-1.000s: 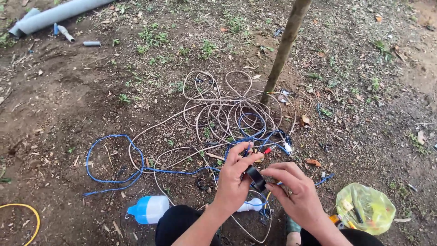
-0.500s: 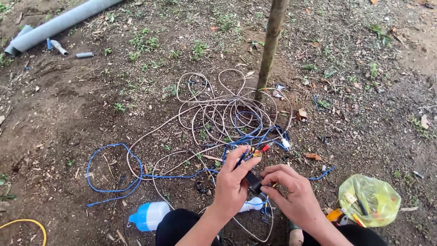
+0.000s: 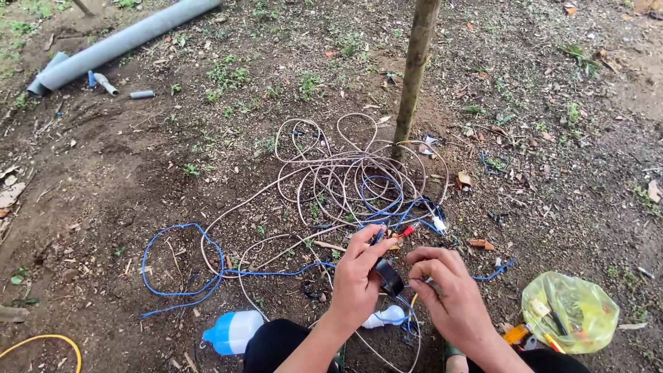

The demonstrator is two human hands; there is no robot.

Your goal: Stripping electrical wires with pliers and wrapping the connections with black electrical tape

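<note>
Black electrical tape, a small roll [image 3: 389, 276], sits between the two hands low in the head view, just above the person's dark-clad knees. The left hand [image 3: 358, 284] curls round the roll's near side, its fingers pressed against it, the forefinger pointing up toward a red-tipped wire end [image 3: 407, 231]. The right hand [image 3: 452, 297] has thumb and fingers pinched together just beside the roll; whether they grip a tape end or a thin wire I cannot tell.

Directly beyond the hands a loose tangle of pale beige cable [image 3: 331, 173] spreads over the bare brown soil [image 3: 124, 179], mixed with loops of blue cable [image 3: 181, 276] that trail out to the left. A slim wooden pole [image 3: 414, 69] stands upright at the tangle's far edge. A white bottle with a blue cap [image 3: 231, 331] lies by the left knee, and a yellow plastic bag of small tools [image 3: 570, 311] lies near the right knee, apart from the hand. A curve of yellow hose [image 3: 48, 342] shows at the lower left corner. Grey plastic pipe [image 3: 117, 45] lies well away at the top left, with short pipe offcuts [image 3: 141, 94] beside it. Open ground lies to the left and right of the tangle.
</note>
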